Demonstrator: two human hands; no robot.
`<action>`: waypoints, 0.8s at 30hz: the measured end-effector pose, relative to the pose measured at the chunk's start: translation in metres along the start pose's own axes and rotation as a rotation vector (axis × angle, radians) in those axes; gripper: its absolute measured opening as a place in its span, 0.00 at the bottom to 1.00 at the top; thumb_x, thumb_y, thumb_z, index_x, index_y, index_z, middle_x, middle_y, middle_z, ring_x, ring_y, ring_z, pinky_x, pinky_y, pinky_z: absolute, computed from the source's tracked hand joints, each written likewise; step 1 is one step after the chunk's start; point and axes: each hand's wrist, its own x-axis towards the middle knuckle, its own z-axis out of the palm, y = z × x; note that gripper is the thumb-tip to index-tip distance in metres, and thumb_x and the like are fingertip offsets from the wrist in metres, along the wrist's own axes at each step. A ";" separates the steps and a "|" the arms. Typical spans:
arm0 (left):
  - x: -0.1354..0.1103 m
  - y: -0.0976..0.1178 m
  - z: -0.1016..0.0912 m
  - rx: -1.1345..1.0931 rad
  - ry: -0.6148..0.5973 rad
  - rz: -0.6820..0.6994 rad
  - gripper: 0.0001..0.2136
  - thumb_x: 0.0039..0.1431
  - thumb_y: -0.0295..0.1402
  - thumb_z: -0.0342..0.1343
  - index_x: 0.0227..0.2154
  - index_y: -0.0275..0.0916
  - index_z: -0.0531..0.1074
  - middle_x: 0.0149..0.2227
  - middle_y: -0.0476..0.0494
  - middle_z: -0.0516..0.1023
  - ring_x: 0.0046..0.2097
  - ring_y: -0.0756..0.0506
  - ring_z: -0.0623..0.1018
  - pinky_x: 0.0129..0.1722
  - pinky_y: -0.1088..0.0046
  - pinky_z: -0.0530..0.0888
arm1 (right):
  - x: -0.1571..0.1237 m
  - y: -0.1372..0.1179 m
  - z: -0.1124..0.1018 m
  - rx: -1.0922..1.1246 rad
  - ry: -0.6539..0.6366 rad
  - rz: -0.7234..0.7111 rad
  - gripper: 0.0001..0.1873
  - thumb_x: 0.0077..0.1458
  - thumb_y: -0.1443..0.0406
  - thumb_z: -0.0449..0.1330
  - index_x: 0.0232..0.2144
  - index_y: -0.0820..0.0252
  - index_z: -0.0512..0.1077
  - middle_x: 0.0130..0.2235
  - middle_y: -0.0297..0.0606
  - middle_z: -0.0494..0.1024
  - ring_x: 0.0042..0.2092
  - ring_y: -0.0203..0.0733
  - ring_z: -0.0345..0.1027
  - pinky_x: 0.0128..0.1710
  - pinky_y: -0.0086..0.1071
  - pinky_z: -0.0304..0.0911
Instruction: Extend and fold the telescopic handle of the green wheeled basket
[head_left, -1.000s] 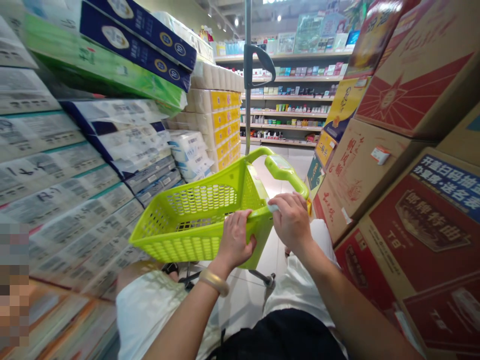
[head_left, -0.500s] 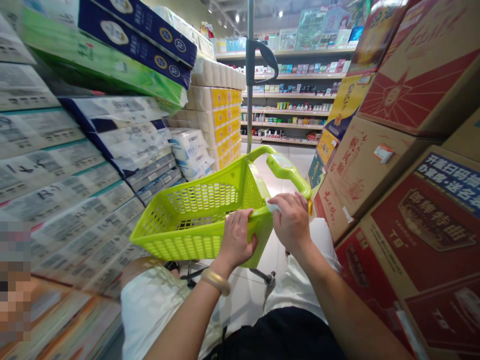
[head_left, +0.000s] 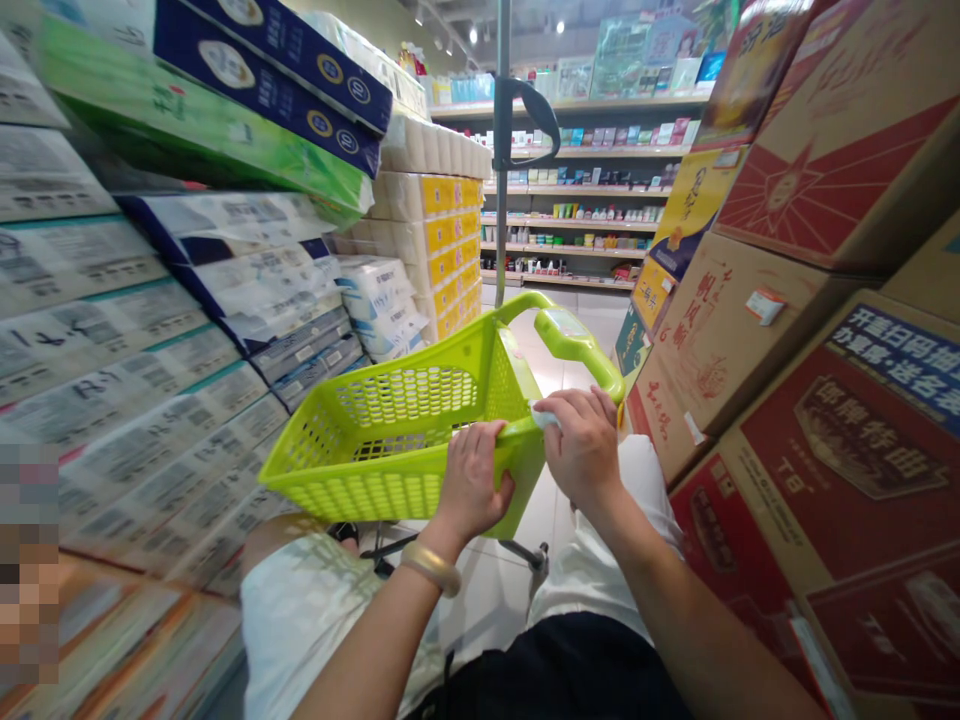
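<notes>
A lime-green plastic shopping cart (head_left: pixel 375 495) with perforated walls stands between my knees, turned sideways. My left hand (head_left: pixel 474 480) is closed over its near rim, thumb on the outer side; a gold-coloured bangle (head_left: pixel 431 568) is on that wrist. Just to the right, at the corner where the rim meets the curved handle (head_left: pixel 581 350), my right hand (head_left: pixel 581 440) presses a white tissue or cloth (head_left: pixel 545 415) against the plastic. Most of this white piece is hidden under the fingers. Inside, the visible part of the basket holds nothing I can make out.
Stacked packs of paper goods (head_left: pixel 112 330) rise close on the left. Red and brown cartons (head_left: pixel 840 450) are piled on the right. A grey pole with a dark loop handle (head_left: pixel 501 130) stands behind the cart. Farther back are stocked shelves (head_left: pixel 577 220) across a tiled floor.
Almost nothing differs. My right hand and the white piece have shifted very slightly left at the rim; my left hand stays on the cart.
</notes>
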 end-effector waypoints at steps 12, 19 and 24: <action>-0.002 0.001 -0.001 0.014 0.021 0.013 0.25 0.52 0.33 0.51 0.55 0.37 0.59 0.48 0.36 0.69 0.50 0.36 0.68 0.52 0.54 0.65 | -0.008 -0.016 0.009 0.025 0.000 -0.040 0.16 0.52 0.76 0.52 0.36 0.56 0.74 0.38 0.36 0.77 0.45 0.42 0.68 0.61 0.39 0.50; -0.001 0.004 0.000 0.012 0.002 -0.030 0.28 0.49 0.29 0.53 0.56 0.39 0.59 0.49 0.36 0.69 0.52 0.36 0.68 0.53 0.54 0.64 | 0.002 0.016 -0.012 -0.031 0.103 0.052 0.15 0.51 0.75 0.52 0.35 0.56 0.75 0.39 0.38 0.77 0.45 0.46 0.67 0.60 0.45 0.50; -0.001 0.002 0.000 0.022 0.010 -0.010 0.26 0.52 0.33 0.51 0.55 0.37 0.59 0.49 0.36 0.69 0.52 0.36 0.68 0.53 0.54 0.64 | -0.003 -0.006 0.002 -0.014 0.032 0.015 0.15 0.51 0.76 0.53 0.35 0.56 0.74 0.39 0.38 0.77 0.46 0.44 0.67 0.61 0.41 0.49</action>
